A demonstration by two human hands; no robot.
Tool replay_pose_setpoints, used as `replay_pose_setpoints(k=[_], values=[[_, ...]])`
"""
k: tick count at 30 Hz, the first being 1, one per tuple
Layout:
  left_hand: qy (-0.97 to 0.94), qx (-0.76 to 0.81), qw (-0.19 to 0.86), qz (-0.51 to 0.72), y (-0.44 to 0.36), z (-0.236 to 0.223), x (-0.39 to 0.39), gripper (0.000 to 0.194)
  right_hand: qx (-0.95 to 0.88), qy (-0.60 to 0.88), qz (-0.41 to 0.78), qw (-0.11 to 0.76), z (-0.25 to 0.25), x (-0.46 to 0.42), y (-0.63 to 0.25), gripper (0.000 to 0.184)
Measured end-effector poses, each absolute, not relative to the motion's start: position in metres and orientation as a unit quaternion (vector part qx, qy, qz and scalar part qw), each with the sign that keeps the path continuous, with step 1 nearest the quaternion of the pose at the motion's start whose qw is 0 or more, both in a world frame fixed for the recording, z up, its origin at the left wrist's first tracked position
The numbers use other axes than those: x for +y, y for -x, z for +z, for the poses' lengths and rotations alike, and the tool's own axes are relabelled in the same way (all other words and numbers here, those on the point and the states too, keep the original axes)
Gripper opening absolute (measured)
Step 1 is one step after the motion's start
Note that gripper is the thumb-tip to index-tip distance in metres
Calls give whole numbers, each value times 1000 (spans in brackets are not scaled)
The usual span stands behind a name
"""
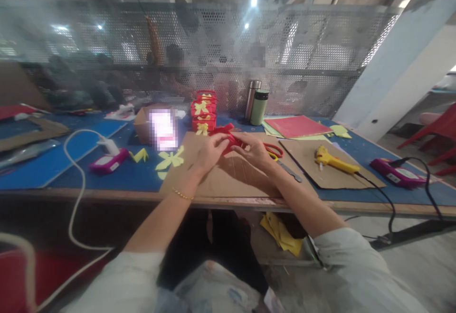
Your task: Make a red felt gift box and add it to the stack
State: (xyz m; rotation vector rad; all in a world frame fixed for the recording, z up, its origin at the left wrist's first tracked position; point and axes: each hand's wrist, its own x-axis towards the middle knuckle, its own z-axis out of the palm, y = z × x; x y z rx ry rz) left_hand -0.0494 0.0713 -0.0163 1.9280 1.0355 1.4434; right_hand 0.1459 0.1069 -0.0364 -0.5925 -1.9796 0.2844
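Both forearms reach forward, left hand (213, 150) and right hand (253, 150) gripping a red piece (231, 143) between them.

Fingers (247, 137) partly hide the red piece (231, 145); past the tabletop's (124, 177) far edge, people (175, 57) behind mesh (213, 33) are blurred

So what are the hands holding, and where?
Both hands, left and right, hold a red piece by its sides; its exact shape is unclear.

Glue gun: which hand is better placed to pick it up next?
The right hand, likely: it is nearer the glue gun, though it and the left hand both hold the red piece.
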Motion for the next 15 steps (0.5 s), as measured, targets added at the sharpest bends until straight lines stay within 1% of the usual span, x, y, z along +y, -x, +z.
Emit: replay_pose_setpoints(k=[3,5,9,13,15], values=[[-718,377,257,526,50,-15,68,21,-820,247,108,506,-38,108,-146,42],[-721,383,239,525,51,-15,67,23,-818,248,101,508,-39,108,-146,41],[-732,385,171,535,53,-18,71,26,-823,235,82,511,-37,107,-146,36],[-752,365,104,538,53,-22,77,33,-828,227,82,506,-35,105,-146,36],[-754,358,85,545,52,-23,80,30,-829,226,87,504,-34,104,-145,37]])
